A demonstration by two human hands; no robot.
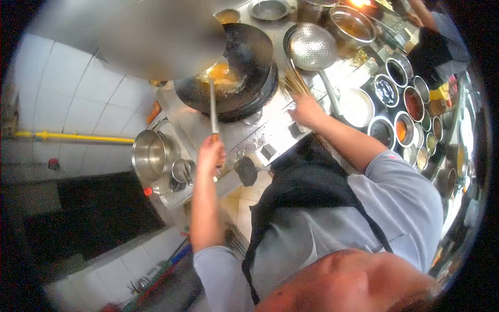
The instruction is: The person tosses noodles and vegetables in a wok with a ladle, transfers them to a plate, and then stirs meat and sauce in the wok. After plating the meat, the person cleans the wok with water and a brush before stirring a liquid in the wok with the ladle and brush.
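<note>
My left hand (210, 155) is closed round the handle of a ladle (213, 106). The ladle reaches into a dark wok (254, 49) on the stove, where its head meets orange-yellow liquid (223, 78). To the right of the wok, my right hand (307, 110) is closed on a bamboo wok brush (295, 82), its thin sticks pointing away from me. A perforated strainer (312, 47) with a long handle lies just beyond that hand. A large blurred grey shape (161, 36) hides the far left part of the wok.
Several sauce and seasoning pots, among them a red one (414, 104), stand at the right. A pot of brownish liquid (353, 25) sits at the back. At left are a steel pot (150, 151) and a yellow pipe (78, 137). Another person (442, 41) stands at upper right.
</note>
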